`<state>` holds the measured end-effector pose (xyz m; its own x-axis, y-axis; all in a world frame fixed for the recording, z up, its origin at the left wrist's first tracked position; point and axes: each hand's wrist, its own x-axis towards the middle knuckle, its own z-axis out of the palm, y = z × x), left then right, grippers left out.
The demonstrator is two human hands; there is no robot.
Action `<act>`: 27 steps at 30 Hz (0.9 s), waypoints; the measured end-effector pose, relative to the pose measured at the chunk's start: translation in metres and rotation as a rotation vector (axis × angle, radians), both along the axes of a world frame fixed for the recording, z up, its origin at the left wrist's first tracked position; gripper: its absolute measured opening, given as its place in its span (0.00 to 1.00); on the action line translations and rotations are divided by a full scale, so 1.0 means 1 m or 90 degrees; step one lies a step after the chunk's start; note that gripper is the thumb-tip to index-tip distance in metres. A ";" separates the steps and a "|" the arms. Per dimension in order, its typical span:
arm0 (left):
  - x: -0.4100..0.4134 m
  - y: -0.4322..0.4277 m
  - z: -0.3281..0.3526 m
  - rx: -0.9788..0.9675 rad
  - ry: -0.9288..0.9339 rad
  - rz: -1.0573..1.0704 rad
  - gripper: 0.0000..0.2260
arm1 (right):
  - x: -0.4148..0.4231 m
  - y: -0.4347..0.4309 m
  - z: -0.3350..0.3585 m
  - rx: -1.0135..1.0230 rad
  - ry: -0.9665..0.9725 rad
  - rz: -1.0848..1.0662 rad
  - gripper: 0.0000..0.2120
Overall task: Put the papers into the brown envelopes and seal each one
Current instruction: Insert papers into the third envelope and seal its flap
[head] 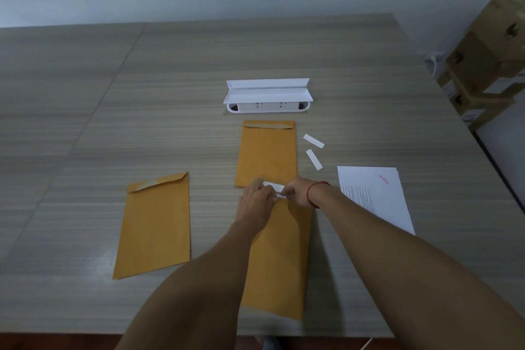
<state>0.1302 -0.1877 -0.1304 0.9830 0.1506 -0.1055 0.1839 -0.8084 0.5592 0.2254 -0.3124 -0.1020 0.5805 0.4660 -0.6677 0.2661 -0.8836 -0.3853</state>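
Note:
A brown envelope [279,258] lies lengthwise in front of me, its top end under both my hands. My left hand [255,202] and my right hand [298,192] meet there and pinch a white strip [274,187] at the envelope's flap. A second brown envelope [267,153] lies beyond it with its flap folded down. A third brown envelope [156,224] rests to the left, flap folded over. A stack of white papers [377,196] sits to the right, partly under my right forearm.
Two loose white strips [313,140] [314,159] lie right of the far envelope. A white socket box with its lid up [267,95] stands further back on the wooden table [85,122]. Cardboard boxes [488,60] are stacked off the right edge.

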 end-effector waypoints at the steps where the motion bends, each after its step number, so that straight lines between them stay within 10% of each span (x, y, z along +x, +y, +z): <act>1: -0.001 -0.001 0.000 0.002 -0.005 0.007 0.07 | -0.001 0.000 0.000 0.010 -0.008 -0.010 0.20; 27: -0.002 0.001 0.006 0.113 0.011 -0.009 0.09 | -0.017 -0.010 -0.011 0.005 -0.147 -0.012 0.14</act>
